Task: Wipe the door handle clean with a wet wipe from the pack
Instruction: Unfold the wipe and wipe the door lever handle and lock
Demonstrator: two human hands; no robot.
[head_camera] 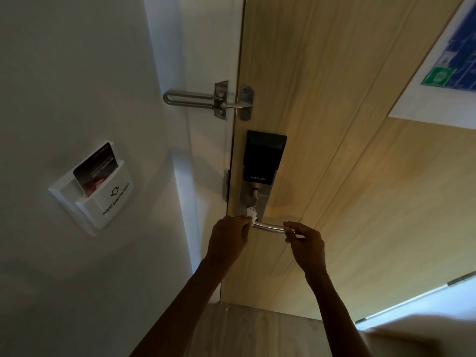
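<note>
Handle (pixel 268 227) is lying crosswise just ahead of both my hands, long axis running left to right, my left hand (pixel 229 234) gripping the bunched wet wipe (pixel 252 217) against its pivot end by the lock plate (pixel 244 202), my right hand (pixel 306 244) pinching its free tip.

handle (pixel 268 227): brushed metal | door (pixel 334 124): matt woodgrain | wipe (pixel 252 218): crumpled, probably cloth

The door (pixel 347 112) is pale wood with streaked grain; its lock panel (pixel 265 153) is black, the door handle (pixel 268 228) silver, the wet wipe (pixel 252 217) white. The white card holder (pixel 113 210) bears a black arrow, and the sign (pixel 458 52) is blue with a green square.
</note>
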